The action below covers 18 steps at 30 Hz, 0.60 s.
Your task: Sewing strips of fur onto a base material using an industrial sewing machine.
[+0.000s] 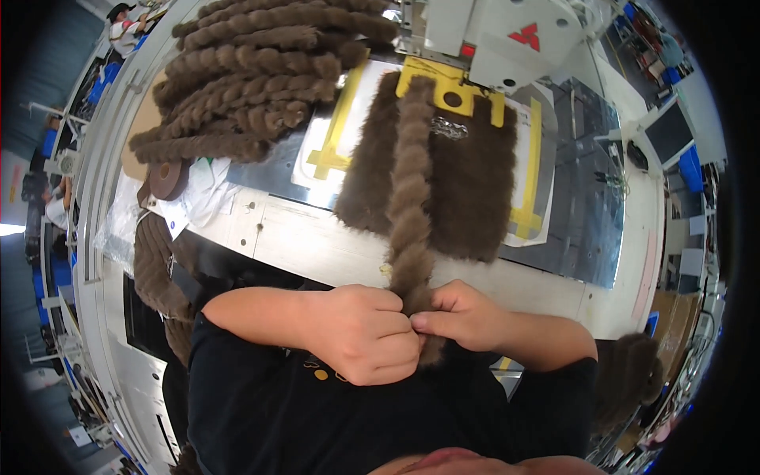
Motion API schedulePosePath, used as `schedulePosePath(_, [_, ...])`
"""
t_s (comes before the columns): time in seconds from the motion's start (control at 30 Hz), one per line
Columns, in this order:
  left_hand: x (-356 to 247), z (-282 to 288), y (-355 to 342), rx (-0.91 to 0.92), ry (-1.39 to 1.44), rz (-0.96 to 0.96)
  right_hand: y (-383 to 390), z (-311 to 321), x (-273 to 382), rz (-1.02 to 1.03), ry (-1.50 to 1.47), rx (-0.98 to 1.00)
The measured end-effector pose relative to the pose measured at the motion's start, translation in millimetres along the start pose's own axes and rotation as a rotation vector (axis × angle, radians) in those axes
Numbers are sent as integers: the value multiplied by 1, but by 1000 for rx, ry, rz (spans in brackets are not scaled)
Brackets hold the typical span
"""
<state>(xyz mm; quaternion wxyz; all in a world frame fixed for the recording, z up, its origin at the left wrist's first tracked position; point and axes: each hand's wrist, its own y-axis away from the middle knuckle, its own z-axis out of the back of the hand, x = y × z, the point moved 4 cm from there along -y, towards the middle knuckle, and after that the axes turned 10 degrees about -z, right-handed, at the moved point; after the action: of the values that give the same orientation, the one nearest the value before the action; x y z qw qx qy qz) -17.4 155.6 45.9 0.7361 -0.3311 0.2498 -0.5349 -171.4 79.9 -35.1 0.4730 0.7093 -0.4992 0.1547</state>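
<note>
A long, twisted strip of brown fur (412, 182) runs from the sewing machine's head down to my waist. Its near end is in both of my hands, close to my body. My left hand (360, 336) is closed in a fist around that end. Right beside it, my right hand (467, 317) pinches the same strip with thumb and fingers, and the two hands touch. Under the strip's far part lies a flat brown fur piece (471, 194). A yellow plate (451, 83) with a round hole sits over the far edge of this piece.
Several twisted fur strips (245, 75) are piled at the far left, near a brown roll of tape (168, 180). The white machine head (514, 39) stands over the far side of the metal bed (586, 229). More fur (158, 261) hangs at the left table edge.
</note>
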Motion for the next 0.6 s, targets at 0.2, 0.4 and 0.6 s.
schedulePosePath(0.2, [40,-23,-7,58,316,243,7,11,-24,-130,7,-132])
schedulePosePath(0.4, [92,-71,1,634,564,391,23,17,-16,88,430,-372])
schedulePosePath(0.6, [112,-78,15,708,821,541,63,39,21,54,814,-634])
